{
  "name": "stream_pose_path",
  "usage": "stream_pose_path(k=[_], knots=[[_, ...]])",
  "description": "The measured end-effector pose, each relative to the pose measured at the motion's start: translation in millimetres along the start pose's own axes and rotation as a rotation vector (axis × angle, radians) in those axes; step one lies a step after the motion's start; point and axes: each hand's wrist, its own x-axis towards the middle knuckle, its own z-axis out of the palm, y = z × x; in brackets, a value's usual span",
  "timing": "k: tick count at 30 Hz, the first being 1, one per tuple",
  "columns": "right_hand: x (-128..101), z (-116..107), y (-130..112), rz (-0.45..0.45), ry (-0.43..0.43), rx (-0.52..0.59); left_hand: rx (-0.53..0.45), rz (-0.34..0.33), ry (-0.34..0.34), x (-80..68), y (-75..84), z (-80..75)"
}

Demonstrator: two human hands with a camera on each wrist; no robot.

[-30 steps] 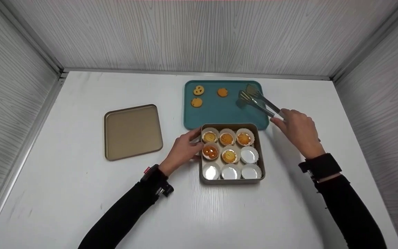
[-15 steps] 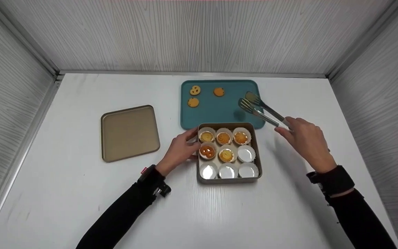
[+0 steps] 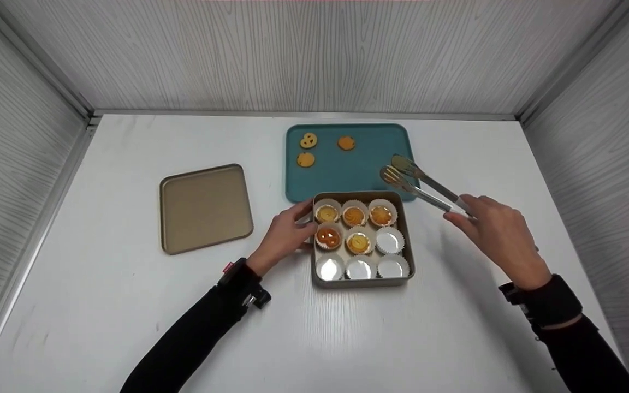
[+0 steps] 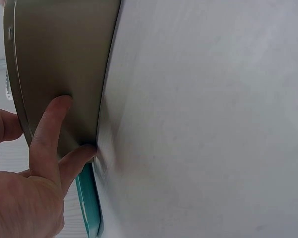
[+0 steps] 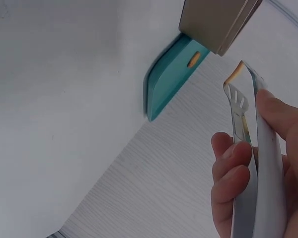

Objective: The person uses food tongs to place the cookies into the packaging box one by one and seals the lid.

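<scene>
Grey wood-grain walls (image 3: 303,54) enclose a white tabletop (image 3: 85,284). Teal tray (image 3: 342,177) lies at the far side; flat gold tray (image 3: 205,210) lies to the left, well apart. Square tin (image 3: 363,283) stands directly before the teal tray. Left hand (image 3: 286,232) holds the tin's left side, fingers against wall and rim. Right hand (image 3: 503,237) grips metal tongs (image 3: 426,197), their arms spread, heads raised over the teal tray's right part, nothing seen between them. Nine paper cups (image 3: 390,240) fill the tin: five contain cookies (image 3: 381,215), four contain none. Three loose cookies (image 3: 308,140) lie on the teal tray.

Risks, as judged: spread tongs passing low could snag a cup and spill its cookie; excess pressure could crumble one; a knock against the tin, if loosely held, could shift it.

Not verified: whether tin touches teal tray, the near edge being covered; left fingertips overhead; right fingers behind the handles.
</scene>
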Motion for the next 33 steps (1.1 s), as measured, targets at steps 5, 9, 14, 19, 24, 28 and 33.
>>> stream_pose_path(k=[5,9,14,19,24,28,33], knots=[[-7.9,-10.6,0.7,-0.031,-0.013,0.012,0.016,-0.009,0.003,-0.2,0.5,0.2],[-12.7,-21.9,3.8,-0.057,-0.034,0.006,0.045,0.0,0.01,-0.3,0.2,-0.3],[-18.5,-34.8,6.3,-0.1,-0.078,-0.022,0.045,0.004,0.012,-0.3,0.0,-0.5],[-26.1,-44.7,5.1,-0.146,-0.096,-0.059,0.054,-0.006,0.015,-0.4,-0.1,-0.8],[-31.7,-52.2,2.8,-0.201,-0.104,-0.101,0.044,-0.005,0.014,-0.2,-0.6,-1.1],[-35.6,-55.6,0.5,-0.252,-0.106,-0.138,0.047,0.001,0.01,-0.5,0.0,-1.3],[-37.6,-57.6,-4.7,-0.315,-0.106,-0.167,0.057,0.0,0.012,-0.9,0.6,-1.1]])
